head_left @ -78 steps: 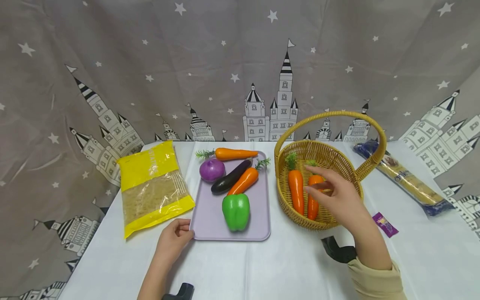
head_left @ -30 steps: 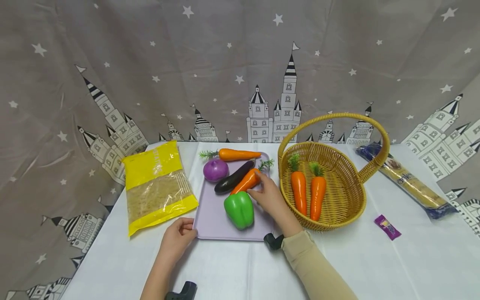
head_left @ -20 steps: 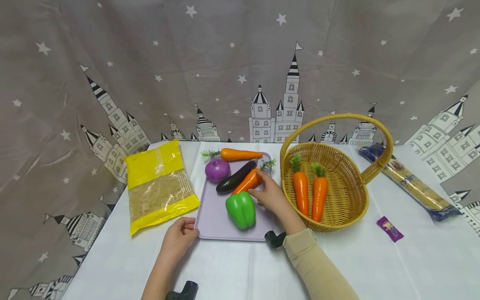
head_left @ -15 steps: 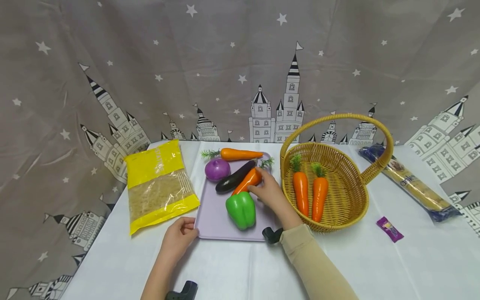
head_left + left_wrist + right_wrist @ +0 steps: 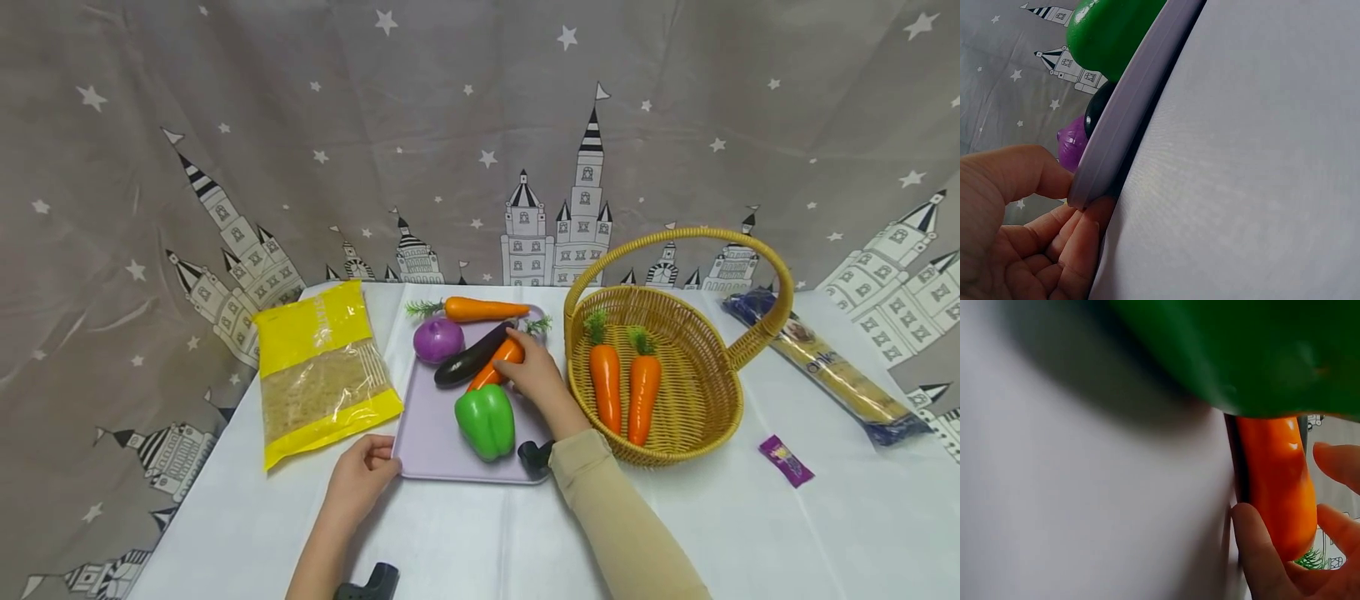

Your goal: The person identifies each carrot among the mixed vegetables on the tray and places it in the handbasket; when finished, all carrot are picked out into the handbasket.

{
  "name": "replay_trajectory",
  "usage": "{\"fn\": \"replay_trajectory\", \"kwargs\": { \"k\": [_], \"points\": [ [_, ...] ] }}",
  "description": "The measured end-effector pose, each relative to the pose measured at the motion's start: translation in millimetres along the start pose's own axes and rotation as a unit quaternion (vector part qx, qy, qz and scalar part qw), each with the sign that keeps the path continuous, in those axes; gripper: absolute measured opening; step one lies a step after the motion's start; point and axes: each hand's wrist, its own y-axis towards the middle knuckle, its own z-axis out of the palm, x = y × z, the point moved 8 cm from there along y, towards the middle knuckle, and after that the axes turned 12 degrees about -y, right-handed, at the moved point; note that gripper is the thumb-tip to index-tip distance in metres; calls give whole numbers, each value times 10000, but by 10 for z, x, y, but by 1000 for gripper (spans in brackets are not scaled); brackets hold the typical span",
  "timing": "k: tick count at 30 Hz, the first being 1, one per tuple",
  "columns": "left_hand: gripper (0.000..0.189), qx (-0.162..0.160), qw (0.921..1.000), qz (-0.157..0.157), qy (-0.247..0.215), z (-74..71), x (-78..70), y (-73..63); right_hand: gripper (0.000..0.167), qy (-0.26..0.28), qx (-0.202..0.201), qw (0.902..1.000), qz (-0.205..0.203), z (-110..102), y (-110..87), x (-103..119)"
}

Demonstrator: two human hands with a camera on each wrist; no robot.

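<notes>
The lavender tray (image 5: 427, 454) lies on the white cloth. My left hand (image 5: 363, 477) pinches its near left corner, with the thumb (image 5: 1054, 178) on the rim and the fingers curled beneath. On the tray, my right hand (image 5: 534, 371) has its fingers round the thick end of an orange carrot (image 5: 495, 365). In the right wrist view one fingertip lies between this carrot (image 5: 1279, 487) and the tray, and another finger stands off it. A green bell pepper (image 5: 486, 423) sits just in front. Behind lie an eggplant (image 5: 471, 358), a purple onion (image 5: 438, 340) and another carrot (image 5: 483, 309).
A wicker basket (image 5: 705, 417) with a tall handle stands right of the tray, holding two carrots (image 5: 643, 400). A yellow-topped bag (image 5: 326, 375) lies at the left. Further right are a small purple packet (image 5: 786, 460) and a long pasta pack (image 5: 832, 371).
My right hand has gone from above the basket to the carrot on the tray. The pepper has tilted slightly. My left hand has stayed at the tray corner. The view has shifted a little.
</notes>
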Motion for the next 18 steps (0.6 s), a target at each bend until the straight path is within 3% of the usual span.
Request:
{"fn": "replay_trajectory", "kwargs": {
  "k": [11, 18],
  "points": [
    [31, 17, 10000, 74, -37, 13, 11, -8, 61, -343, -129, 9993, -5, 5, 21, -23],
    [31, -15, 9999, 88, -83, 8, 15, 2, 58, -279, -319, 9991, -19, -11, 8, -28]
  ]
}}
